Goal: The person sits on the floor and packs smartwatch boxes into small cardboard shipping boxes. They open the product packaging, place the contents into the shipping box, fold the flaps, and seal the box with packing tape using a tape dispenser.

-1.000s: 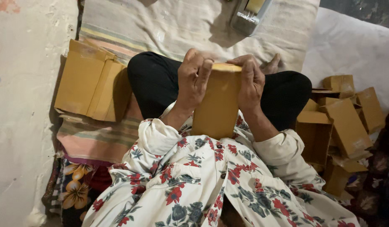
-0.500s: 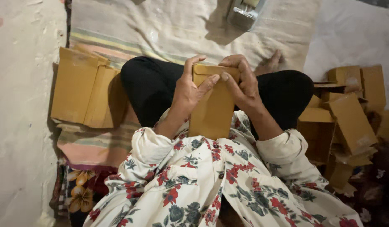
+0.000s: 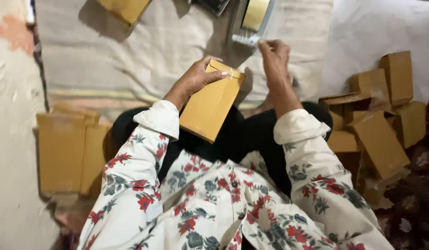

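1. Since the earlier frames, both hands have left their shared grip on the flat brown cardboard box [image 3: 211,107]: only the left hand [image 3: 196,79] holds it now, and the right hand [image 3: 273,54] has gone up to the tape dispenser with its tan roll of packing tape [image 3: 254,18].
2. Left hand fingers are clamped over the box's upper end, thumb on the near face, holding it tilted above the person's lap in black trousers [image 3: 233,139].
3. A short piece of clear tape shows on the box's top edge, by the left fingertips.
4. Right hand fingers are pinched together just below the dispenser; whether they grip tape cannot be told.
5. The dispenser lies on a pale quilted cloth [image 3: 145,55] spread on the floor, beyond the box.
6. Another brown cardboard box [image 3: 126,8] lies on the cloth, far above and left of the held box.
7. To the left of the held box, a stack of flat brown cardboard blanks [image 3: 68,153] lies beside the person's knee.
8. To the right of the held box, a loose heap of small brown cardboard boxes [image 3: 376,115] is piled.
9. White sleeves with red and grey flowers [image 3: 131,185] cover both arms.
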